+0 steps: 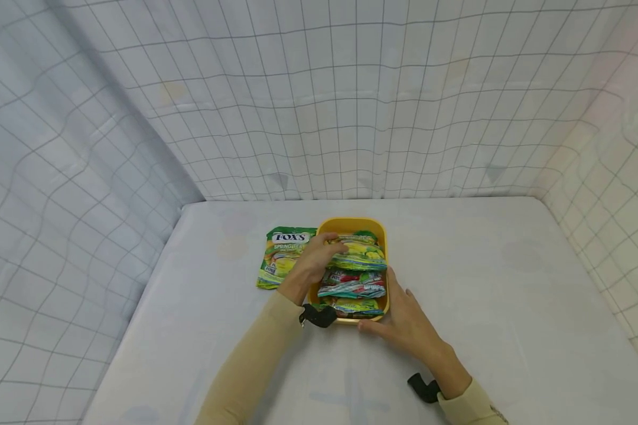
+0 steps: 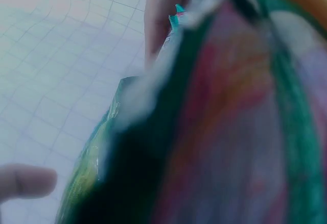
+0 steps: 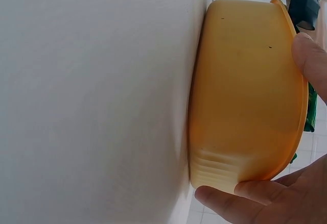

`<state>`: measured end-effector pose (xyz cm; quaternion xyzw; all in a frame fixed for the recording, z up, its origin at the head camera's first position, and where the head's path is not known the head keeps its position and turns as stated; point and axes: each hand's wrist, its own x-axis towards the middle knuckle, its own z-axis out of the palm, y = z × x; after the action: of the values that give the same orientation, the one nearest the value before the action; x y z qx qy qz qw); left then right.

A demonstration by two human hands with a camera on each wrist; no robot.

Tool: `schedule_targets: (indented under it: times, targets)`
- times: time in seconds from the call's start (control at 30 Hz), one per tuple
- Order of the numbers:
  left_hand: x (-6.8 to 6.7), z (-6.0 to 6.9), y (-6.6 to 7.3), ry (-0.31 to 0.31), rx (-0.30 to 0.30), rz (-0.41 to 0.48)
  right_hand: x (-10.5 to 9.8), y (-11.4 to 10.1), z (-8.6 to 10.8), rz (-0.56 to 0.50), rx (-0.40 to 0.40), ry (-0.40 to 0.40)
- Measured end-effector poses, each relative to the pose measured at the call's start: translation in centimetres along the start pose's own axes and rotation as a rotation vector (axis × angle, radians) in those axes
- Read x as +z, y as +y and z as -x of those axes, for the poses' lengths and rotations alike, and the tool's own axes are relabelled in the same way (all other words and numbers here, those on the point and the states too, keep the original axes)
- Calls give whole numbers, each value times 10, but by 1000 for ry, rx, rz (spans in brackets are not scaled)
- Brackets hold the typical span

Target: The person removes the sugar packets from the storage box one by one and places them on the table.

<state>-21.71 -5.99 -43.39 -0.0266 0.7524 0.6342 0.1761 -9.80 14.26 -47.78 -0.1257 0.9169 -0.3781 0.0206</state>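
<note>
A yellow plastic container point(image 1: 351, 223) stands on the table with several candy bags lined up inside. The top one is a green and yellow candy bag point(image 1: 364, 254). A red and teal candy bag point(image 1: 353, 284) lies below it, and another green and yellow bag point(image 1: 356, 307) is nearest the front. My left hand point(image 1: 318, 255) reaches over the container's left rim, fingers extended and touching the top bag. In the left wrist view its thumb point(image 2: 28, 180) stands apart from the blurred bags. My right hand point(image 1: 406, 321) holds the container's front right corner, thumb point(image 3: 309, 60) at the rim and fingers along the side wall.
Left of the container a green FOX'S Spring Tea candy bag point(image 1: 284, 257) lies flat, partly behind my left hand. The table point(image 1: 473, 283) is covered in white. Grid-patterned cloth walls point(image 1: 329, 118) rise at the back and both sides.
</note>
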Motion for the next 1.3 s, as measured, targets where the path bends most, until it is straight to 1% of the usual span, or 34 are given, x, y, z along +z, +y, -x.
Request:
schedule_targets:
  times: [0.1, 0.27, 0.4, 0.53, 0.63, 0.73, 0.87, 1.0, 1.13, 1.3]
  targets:
    - [1, -1, 0, -16, -10, -31, 0, 0, 0, -6, -1, 1]
    - [6, -3, -2, -7, 15, -91, 0, 1, 1, -9, 1, 3]
    - [9, -4, -4, 21, 34, -82, 2, 0, 1, -8, 8, 2]
    - [9, -6, -7, 41, 27, -51, 2, 0, 1, -18, 13, 1]
    - [7, -7, -8, 41, 18, -36, 2, 0, 1, -36, 26, -3]
    - [6, -7, -8, 26, 17, -32, 2, 1, 0, -52, 38, -6]
    - [3, -8, -9, 3, 9, -2, 2, 1, 0, -63, 48, -8]
    - [0, -7, -9, -18, 0, 58, 2, 1, 1, -69, 40, -2]
    - [-4, -2, -10, -42, -3, 126, 2, 1, 1, -73, 47, -4]
    - [-8, 6, -7, -68, -4, 206, 1, 1, 1, -64, 77, -19]
